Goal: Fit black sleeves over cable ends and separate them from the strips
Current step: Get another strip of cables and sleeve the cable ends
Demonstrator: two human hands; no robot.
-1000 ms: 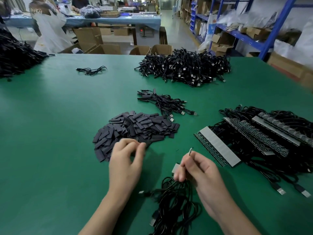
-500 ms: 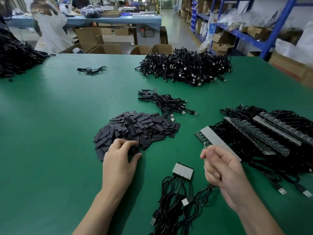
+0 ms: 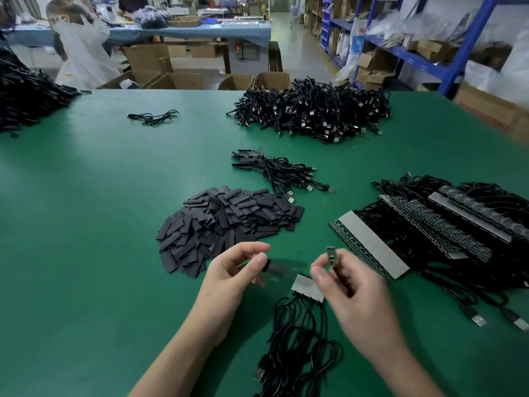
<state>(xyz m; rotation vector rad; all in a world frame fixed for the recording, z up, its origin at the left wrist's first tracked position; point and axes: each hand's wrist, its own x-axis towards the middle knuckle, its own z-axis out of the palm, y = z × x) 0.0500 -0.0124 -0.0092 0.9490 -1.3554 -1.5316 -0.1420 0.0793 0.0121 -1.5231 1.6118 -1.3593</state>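
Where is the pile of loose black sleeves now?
In the head view the pile of black sleeves lies on the green table, just beyond the left hand and left of the long strips, with a small cable bundle behind it.

Left of the sleeve pile (image 3: 229, 222) open table (image 3: 86, 239) gives passage; right of it strips (image 3: 369, 247) crowd the way, and behind it lies a cable bundle (image 3: 283, 173).

Bench (image 3: 108, 267): green surface;
Centre: pile of black sleeves (image 3: 226, 222); small cable bundle (image 3: 282, 174) just behind;
Far side: large cable heap (image 3: 312, 110); loose cable (image 3: 153, 117);
Right: long strips (image 3: 372, 247) on tangled cables;
Near edge: short strip (image 3: 306, 287), cables attached
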